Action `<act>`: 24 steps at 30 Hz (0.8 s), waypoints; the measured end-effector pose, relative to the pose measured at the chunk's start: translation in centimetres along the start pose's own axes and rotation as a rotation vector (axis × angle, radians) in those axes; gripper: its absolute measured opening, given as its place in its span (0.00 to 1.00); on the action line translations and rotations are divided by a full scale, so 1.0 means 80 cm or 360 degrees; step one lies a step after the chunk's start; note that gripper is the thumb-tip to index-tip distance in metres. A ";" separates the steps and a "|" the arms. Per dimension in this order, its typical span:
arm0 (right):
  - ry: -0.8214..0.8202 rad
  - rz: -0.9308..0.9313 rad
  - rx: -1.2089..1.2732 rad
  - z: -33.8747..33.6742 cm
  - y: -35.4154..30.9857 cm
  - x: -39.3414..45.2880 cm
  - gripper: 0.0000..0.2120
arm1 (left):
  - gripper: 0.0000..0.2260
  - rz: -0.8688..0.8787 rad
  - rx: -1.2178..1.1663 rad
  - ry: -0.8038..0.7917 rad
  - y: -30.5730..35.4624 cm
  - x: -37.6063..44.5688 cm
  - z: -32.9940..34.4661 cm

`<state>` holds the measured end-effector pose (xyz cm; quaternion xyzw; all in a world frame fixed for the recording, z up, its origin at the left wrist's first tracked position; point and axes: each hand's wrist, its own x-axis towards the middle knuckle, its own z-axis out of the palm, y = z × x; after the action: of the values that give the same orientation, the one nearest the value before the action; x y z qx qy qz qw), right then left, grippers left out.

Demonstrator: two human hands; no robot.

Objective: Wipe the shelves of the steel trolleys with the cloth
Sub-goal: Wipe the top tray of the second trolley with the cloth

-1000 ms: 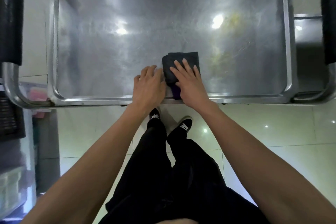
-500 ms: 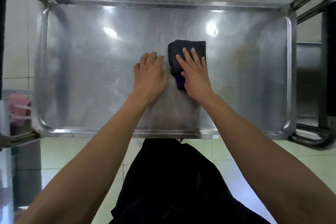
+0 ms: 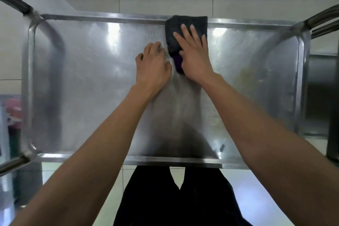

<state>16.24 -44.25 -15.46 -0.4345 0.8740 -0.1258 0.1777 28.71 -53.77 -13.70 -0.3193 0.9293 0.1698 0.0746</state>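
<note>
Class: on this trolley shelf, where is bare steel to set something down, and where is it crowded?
Free: the shelf from its left rim to the left hand, and from the right hand to the right rim. Crowded: the far middle, where the right hand presses the dark cloth against the far rim, the left hand beside it; both forearms cross the near middle.

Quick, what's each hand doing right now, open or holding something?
Left hand: open, fingers loosely bent, resting on the steel trolley shelf.
Right hand: open, straight fingers pressing the dark folded cloth flat at the far rim.
</note>
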 end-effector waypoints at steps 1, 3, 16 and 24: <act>-0.0017 -0.0017 -0.0006 -0.001 0.000 0.003 0.32 | 0.17 -0.0013 0.0010 -0.0004 0.002 -0.001 0.000; -0.0035 -0.0038 -0.0017 -0.002 0.002 0.003 0.30 | 0.18 -0.0018 0.0044 -0.0028 0.006 -0.004 0.001; 0.0050 0.0041 0.0102 -0.030 0.088 -0.035 0.27 | 0.21 0.0073 0.0068 -0.0085 0.088 0.009 0.008; 0.0117 0.0259 0.0150 -0.072 0.198 -0.077 0.27 | 0.21 0.0258 0.0052 -0.0153 0.190 0.025 0.024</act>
<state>5.95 -29.57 -14.93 -0.3482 0.9054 -0.1677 0.1755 17.79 -43.01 -11.92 -0.2333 0.9501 0.1752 0.1104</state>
